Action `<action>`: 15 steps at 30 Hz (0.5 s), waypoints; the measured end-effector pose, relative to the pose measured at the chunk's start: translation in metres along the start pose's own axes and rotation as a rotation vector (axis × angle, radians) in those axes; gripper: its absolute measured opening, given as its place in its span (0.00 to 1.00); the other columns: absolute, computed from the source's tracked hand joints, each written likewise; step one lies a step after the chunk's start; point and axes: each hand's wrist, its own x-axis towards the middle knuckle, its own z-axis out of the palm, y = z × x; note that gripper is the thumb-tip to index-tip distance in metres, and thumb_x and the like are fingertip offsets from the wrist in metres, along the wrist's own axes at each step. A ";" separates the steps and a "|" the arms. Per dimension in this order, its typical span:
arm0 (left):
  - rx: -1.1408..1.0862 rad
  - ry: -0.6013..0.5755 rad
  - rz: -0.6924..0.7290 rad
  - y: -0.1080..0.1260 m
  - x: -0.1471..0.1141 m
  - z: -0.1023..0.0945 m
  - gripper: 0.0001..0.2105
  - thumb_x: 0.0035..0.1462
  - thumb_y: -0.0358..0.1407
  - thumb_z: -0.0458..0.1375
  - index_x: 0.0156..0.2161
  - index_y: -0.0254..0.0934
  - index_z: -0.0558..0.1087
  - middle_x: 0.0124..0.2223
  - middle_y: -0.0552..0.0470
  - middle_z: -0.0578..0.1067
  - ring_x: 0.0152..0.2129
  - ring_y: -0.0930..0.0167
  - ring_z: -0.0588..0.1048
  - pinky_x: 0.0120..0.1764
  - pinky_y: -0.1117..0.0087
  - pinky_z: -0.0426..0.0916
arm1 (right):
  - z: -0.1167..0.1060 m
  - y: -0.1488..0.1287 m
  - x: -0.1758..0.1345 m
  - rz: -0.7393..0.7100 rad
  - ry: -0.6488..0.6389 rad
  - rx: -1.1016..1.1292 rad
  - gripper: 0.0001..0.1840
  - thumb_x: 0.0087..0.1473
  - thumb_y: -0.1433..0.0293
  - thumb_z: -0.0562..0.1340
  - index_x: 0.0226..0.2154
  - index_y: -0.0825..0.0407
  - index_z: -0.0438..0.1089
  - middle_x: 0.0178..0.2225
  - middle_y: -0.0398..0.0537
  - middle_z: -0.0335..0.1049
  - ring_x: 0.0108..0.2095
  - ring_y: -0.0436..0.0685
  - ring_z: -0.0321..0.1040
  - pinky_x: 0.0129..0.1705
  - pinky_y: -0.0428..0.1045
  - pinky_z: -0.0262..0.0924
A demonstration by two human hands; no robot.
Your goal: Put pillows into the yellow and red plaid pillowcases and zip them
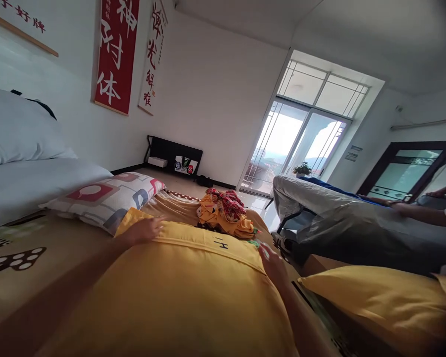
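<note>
A plump yellow pillow (193, 292) fills the lower middle of the view, with a seam and small dark lettering along its far edge. My left hand (148, 230) is at its far left corner, fingers bent over the fabric. At the far right corner, my right hand (273, 260) grips the edge, its thumb side partly hidden. A patterned white, grey and red pillow (111, 196) lies just beyond my left hand. Past the far edge sits a crumpled heap of orange and red cloth (226, 210).
Another yellow pillow (375, 297) lies at the right. Behind it stands a plastic-covered table (319, 203), where another person's arm (419, 210) reaches in. White bedding (29, 158) is at the left. A black stand (174, 153) leans near the far wall.
</note>
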 end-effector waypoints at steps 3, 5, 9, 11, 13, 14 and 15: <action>-0.046 -0.026 0.121 0.072 0.012 0.005 0.24 0.64 0.41 0.42 0.62 0.35 0.62 0.64 0.45 0.62 0.60 0.67 0.62 0.60 0.65 0.55 | -0.011 -0.058 -0.007 -0.158 0.023 0.057 0.28 0.63 0.57 0.46 0.60 0.49 0.60 0.55 0.52 0.68 0.57 0.59 0.63 0.57 0.55 0.56; -0.054 -0.049 0.144 0.108 0.012 0.022 0.25 0.66 0.42 0.41 0.62 0.34 0.62 0.64 0.44 0.61 0.62 0.66 0.60 0.61 0.64 0.53 | -0.002 -0.096 -0.020 -0.333 -0.011 0.128 0.28 0.63 0.56 0.48 0.62 0.48 0.58 0.60 0.50 0.62 0.62 0.57 0.56 0.61 0.55 0.51; -0.044 -0.104 0.127 0.124 -0.016 0.061 0.24 0.65 0.42 0.44 0.62 0.34 0.63 0.65 0.42 0.60 0.63 0.63 0.57 0.63 0.58 0.51 | 0.033 -0.130 -0.063 -0.399 -0.235 0.170 0.28 0.66 0.57 0.43 0.63 0.49 0.56 0.65 0.50 0.52 0.66 0.57 0.45 0.64 0.60 0.44; -0.063 -0.097 0.153 0.112 -0.038 0.072 0.24 0.64 0.42 0.45 0.63 0.40 0.61 0.66 0.47 0.57 0.64 0.65 0.55 0.64 0.57 0.50 | 0.043 -0.126 -0.079 -0.386 -0.243 0.182 0.29 0.66 0.56 0.42 0.64 0.47 0.53 0.67 0.47 0.44 0.67 0.56 0.40 0.66 0.60 0.40; -0.081 -0.050 0.169 0.095 -0.058 0.074 0.23 0.65 0.44 0.44 0.63 0.46 0.60 0.67 0.52 0.57 0.64 0.67 0.55 0.64 0.57 0.50 | 0.044 -0.113 -0.086 -0.379 -0.217 0.172 0.29 0.66 0.54 0.42 0.65 0.45 0.51 0.68 0.43 0.42 0.68 0.55 0.38 0.66 0.59 0.38; -0.079 -0.021 0.155 0.085 -0.066 0.073 0.23 0.66 0.44 0.43 0.63 0.47 0.60 0.67 0.53 0.57 0.64 0.68 0.55 0.64 0.57 0.50 | 0.042 -0.105 -0.087 -0.365 -0.212 0.150 0.29 0.65 0.54 0.42 0.65 0.44 0.52 0.68 0.42 0.42 0.68 0.54 0.38 0.67 0.59 0.37; -0.066 0.007 0.122 0.074 -0.072 0.071 0.23 0.66 0.44 0.42 0.63 0.47 0.60 0.67 0.53 0.57 0.64 0.67 0.55 0.64 0.57 0.50 | 0.040 -0.096 -0.086 -0.340 -0.207 0.124 0.29 0.65 0.53 0.43 0.65 0.44 0.52 0.67 0.42 0.43 0.68 0.55 0.38 0.67 0.59 0.37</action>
